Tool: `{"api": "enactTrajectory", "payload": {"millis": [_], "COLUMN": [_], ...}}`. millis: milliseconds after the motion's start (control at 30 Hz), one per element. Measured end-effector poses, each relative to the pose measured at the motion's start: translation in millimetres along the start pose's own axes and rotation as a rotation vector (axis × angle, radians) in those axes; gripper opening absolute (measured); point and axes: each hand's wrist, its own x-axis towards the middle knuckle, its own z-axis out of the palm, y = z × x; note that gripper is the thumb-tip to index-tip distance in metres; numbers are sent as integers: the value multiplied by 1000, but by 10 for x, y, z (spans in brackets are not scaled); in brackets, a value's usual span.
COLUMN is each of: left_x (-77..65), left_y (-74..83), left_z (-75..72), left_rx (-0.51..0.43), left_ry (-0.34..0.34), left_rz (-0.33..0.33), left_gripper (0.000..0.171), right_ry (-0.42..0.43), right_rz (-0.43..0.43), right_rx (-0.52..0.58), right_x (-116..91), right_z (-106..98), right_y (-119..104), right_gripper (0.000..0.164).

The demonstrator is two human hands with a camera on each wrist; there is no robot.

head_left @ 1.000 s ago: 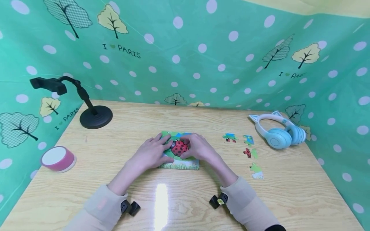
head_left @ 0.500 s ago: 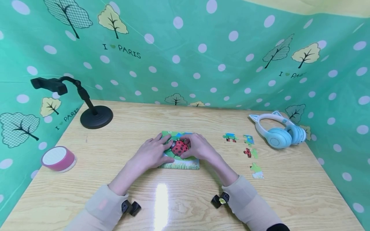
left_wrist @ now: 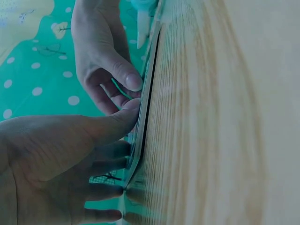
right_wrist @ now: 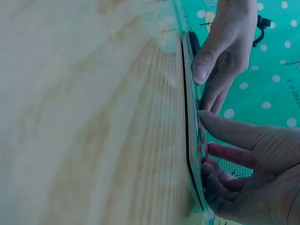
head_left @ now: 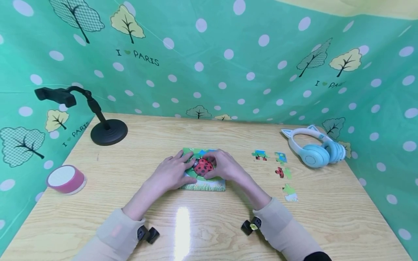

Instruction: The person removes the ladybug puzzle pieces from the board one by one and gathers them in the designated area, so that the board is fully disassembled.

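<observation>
A jigsaw puzzle (head_left: 205,186) with a red ladybug picture lies at the middle of the table. My left hand (head_left: 173,172) rests on its left part, fingers spread and nearly straight. Over the right part, my right hand (head_left: 226,166) has its thumb and fingers bent around the ladybug's right side and pinches a puzzle piece. Only a thin green edge of that piece (left_wrist: 120,89) shows in the left wrist view, between thumb and fingers. From the right wrist view, the right thumb and fingertips are down at the puzzle's surface.
Several loose puzzle pieces (head_left: 289,193) lie to the right of the puzzle. Blue cat-ear headphones (head_left: 315,156) sit at the back right. On the left stand a black phone stand (head_left: 109,132) and a pink and white round object (head_left: 66,180). A patterned green cloth (head_left: 209,65) hangs behind.
My right wrist and sleeve have shifted slightly to the right, and the right hand's knuckles are a touch higher. The left hand stays on the puzzle.
</observation>
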Motion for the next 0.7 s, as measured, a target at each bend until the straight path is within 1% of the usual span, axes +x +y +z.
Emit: {"api": "enactTrajectory", "payload": {"millis": [167, 300, 467, 700], "left_x": [-1, 0, -1, 1], "left_y": [6, 8, 2, -6], "left_z": [-6, -10, -7, -3], "left_rx": [-16, -16, -14, -16], "left_ry": [-6, -4, -5, -3], "left_rz": [-2, -1, -5, -7], "left_gripper": [78, 79, 79, 79], "right_ry": [-43, -57, -50, -15], "right_rz": [-8, -20, -35, -60], "right_rx": [34, 28, 17, -7], "right_x": [-5, 3, 12, 18], "right_z": [-36, -54, -54, -41], "right_y": [30, 50, 50, 34], "right_gripper": [62, 63, 64, 63]}}
